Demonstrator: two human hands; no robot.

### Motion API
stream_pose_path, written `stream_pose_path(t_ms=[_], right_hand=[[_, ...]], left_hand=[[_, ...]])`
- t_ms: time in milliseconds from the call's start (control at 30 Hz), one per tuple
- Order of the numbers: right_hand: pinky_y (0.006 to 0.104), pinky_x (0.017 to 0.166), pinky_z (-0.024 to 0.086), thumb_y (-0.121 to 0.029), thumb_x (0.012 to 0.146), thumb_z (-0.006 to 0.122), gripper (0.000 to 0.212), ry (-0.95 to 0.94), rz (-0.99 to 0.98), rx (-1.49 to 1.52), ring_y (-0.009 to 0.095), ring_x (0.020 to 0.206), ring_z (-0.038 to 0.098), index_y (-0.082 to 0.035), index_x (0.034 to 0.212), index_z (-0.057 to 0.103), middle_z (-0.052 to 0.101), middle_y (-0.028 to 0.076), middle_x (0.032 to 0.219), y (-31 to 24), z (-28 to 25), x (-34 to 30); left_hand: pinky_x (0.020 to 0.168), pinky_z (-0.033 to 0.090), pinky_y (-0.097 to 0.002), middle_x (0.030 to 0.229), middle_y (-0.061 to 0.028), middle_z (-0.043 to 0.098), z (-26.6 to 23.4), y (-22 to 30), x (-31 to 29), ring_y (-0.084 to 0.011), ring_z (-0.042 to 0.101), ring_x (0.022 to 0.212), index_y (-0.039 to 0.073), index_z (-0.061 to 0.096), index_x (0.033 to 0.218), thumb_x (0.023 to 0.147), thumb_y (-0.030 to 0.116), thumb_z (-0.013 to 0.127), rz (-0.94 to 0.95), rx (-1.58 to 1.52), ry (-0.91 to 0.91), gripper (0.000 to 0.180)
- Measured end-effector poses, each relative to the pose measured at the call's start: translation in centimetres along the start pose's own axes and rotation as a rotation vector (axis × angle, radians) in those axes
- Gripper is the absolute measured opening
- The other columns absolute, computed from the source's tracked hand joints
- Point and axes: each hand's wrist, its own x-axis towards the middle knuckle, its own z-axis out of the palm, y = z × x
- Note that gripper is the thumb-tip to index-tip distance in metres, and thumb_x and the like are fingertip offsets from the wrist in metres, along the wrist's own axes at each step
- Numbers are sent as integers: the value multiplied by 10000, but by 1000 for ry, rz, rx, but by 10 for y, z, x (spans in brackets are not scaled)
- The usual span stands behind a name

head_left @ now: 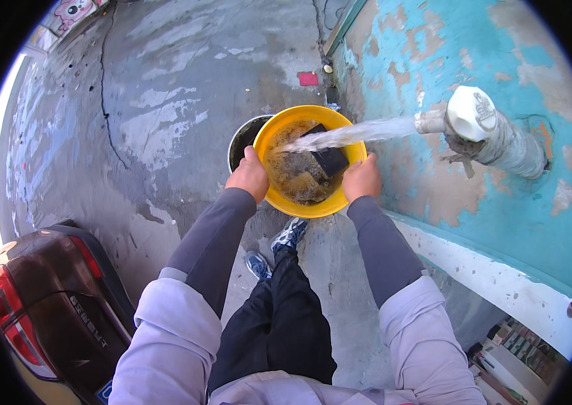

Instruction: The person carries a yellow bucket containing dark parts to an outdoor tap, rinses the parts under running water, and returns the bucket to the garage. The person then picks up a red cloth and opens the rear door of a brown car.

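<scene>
We hold the yellow basin (279,196) by opposite rims, left hand (248,174) and right hand (361,178) both clamped on, under the tap (471,115) stream at the right wall; filling, wet, likely heavy and slippery.

A round yellow basin (279,200) of plastic is held level at mid-scene, the left hand (248,175) gripping its left rim and the right hand (361,177) its right rim, thumbs over the edge. It is partly filled with murky brownish water, foamy on top. A dark rectangular block (328,156) lies tilted inside, toward the far right, half sunk. A stream of water (353,133) from the right lands in the basin.
</scene>
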Motion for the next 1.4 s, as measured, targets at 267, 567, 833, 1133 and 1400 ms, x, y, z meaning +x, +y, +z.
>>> stream_pose_path(t_ms=[267,567,833,1133,1400], right_hand=[[563,819,503,-167,962,492,277,50,-70,48,486,930,649,5,1178,481,677,298,1005,7,8,5],[565,815,505,-175,962,497,287,67,-58,27,483,919,654,3,1186,483,683,294,983,6,10,1],[556,828,510,-178,962,500,317,52,-50,19,478,935,659,17,1212,487,684,296,1001,3,6,0],[518,850,530,-163,947,531,272,21,-12,-20,434,965,675,3,1161,516,686,259,1067,3,3,3],[559,824,511,-187,953,507,313,54,-46,2,475,928,657,17,1190,491,680,296,987,4,6,2]], left_hand=[[897,511,-519,1154,-361,627,4,-6,5,-495,633,1066,-73,351,1292,1015,166,344,36,-91,27,366],[930,503,-503,1227,-364,601,1,-6,4,-485,619,1117,-94,346,1345,1061,259,269,-11,-81,-61,459],[949,496,-499,1229,-364,598,0,-3,2,-477,612,1141,-79,368,1308,1062,250,263,-27,-40,-54,424],[940,492,-502,1208,-349,614,9,-7,7,-476,613,1136,-49,380,1267,1063,245,264,-18,-83,-19,376],[920,525,-507,1245,-370,573,3,-3,7,-486,635,1095,-31,344,1279,1004,151,375,-47,-19,-79,331]])
